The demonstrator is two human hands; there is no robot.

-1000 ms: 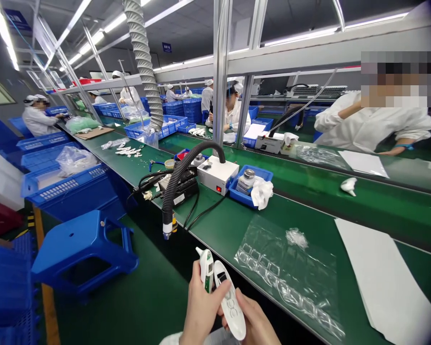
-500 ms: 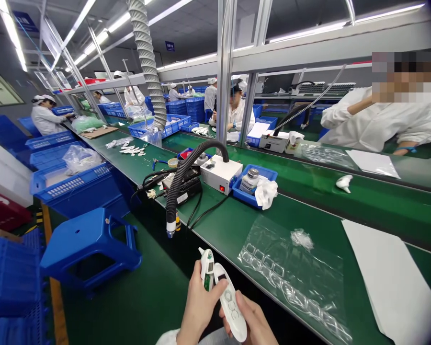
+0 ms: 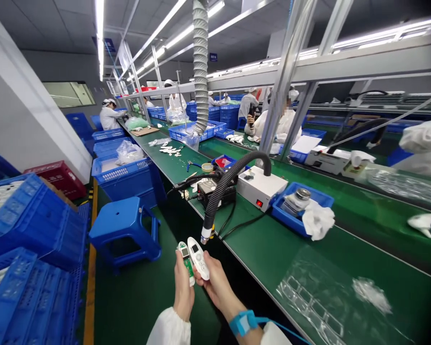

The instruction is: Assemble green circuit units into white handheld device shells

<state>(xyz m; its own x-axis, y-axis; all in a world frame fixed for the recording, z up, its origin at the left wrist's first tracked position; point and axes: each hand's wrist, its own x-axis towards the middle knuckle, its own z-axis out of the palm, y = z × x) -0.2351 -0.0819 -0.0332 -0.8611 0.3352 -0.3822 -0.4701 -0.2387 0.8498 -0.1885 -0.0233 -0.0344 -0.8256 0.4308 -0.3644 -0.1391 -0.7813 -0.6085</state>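
My left hand (image 3: 183, 289) grips a white device half with a green circuit board (image 3: 186, 259) showing inside it. My right hand (image 3: 215, 281) holds a white front cover with buttons (image 3: 198, 251) right beside it, the two pieces side by side and touching or nearly so. A blue wrist strap (image 3: 243, 322) with a cord sits on my right wrist. Both hands are out in front of me, off the edge of the green bench (image 3: 273, 249), just below the tip of a black corrugated hose (image 3: 219, 194).
On the bench stand a white box with a red switch (image 3: 261, 187), a blue tray with a jar and white cloth (image 3: 303, 208), and clear plastic sheets (image 3: 319, 297). A blue stool (image 3: 124, 227) and stacked blue crates (image 3: 32, 249) fill the aisle at left. Several white-coated people work along the lines.
The view has swung left and my arms have stretched forward, carrying both white pieces farther away, up toward the hose tip. My grip on each piece is unchanged.
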